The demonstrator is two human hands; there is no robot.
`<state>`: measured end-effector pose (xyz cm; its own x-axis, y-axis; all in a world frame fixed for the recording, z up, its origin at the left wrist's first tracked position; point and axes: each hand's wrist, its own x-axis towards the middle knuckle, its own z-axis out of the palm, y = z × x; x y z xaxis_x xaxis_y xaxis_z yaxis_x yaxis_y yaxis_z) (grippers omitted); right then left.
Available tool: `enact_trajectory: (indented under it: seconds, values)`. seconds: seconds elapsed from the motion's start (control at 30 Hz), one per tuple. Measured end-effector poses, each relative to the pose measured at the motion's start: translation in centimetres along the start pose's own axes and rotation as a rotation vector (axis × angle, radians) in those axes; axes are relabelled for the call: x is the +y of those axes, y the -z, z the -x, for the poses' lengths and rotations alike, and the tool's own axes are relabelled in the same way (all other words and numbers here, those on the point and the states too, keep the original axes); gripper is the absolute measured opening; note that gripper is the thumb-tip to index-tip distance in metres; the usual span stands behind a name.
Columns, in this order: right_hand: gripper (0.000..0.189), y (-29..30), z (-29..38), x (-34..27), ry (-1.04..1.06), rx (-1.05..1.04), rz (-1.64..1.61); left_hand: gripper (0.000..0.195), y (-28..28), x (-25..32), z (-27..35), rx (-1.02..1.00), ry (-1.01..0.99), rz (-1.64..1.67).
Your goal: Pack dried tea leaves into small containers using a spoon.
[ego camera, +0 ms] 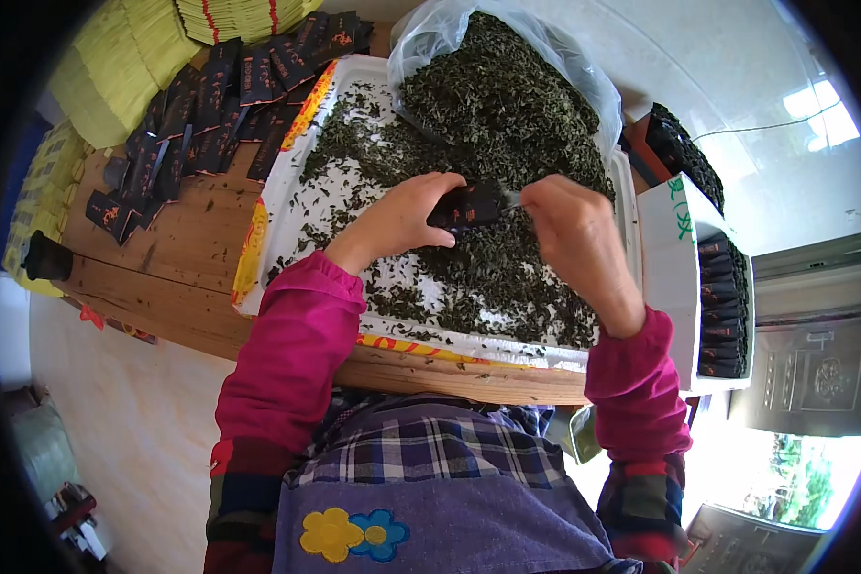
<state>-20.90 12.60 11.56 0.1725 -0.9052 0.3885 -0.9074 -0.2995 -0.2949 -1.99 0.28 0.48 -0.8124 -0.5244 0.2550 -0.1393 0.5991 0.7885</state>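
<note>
Over a white foam tray [284, 188] strewn with dried tea leaves, my left hand [409, 215] holds a small black packet [466, 208], its thumb and fingers around the sides. My right hand [570, 229] is closed at the packet's right end, pinching something pale and translucent; whether this is an inner bag or a tool cannot be told. Loose dark-green tea leaves [502, 93] are heaped in a clear plastic bag [595, 75] lying open on the far part of the tray. More leaves lie under both hands.
Many black printed packets [212, 93] lie on the wooden table [179, 237] at the left, beside stacked yellow-green packaging [125, 72]. A black cup-like container [48, 257] stands at the left edge. To the right, a white box [664, 265] holds rows of black packets [721, 308].
</note>
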Motion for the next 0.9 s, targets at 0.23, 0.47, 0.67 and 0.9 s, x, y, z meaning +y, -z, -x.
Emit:
enact_trajectory:
  seconds: [0.23,0.47,0.67,0.9]
  values:
    - [0.019,0.5,-0.7,-2.0,0.264,-0.095,0.306,0.066,-0.1,0.2,0.3,0.06,-0.01,0.062]
    - [0.018,0.0,0.0,-1.5,0.233,0.097,0.267,0.066,0.4,0.5,0.3,0.048,0.023,0.073]
    - [0.025,-0.7,1.5,-0.8,0.186,0.112,0.205,0.067,0.1,-0.2,0.4,0.012,0.024,-0.075]
    - [0.007,0.2,6.2,5.5,-0.215,0.233,0.166,0.066,2.4,-0.7,0.6,0.103,0.107,-0.501]
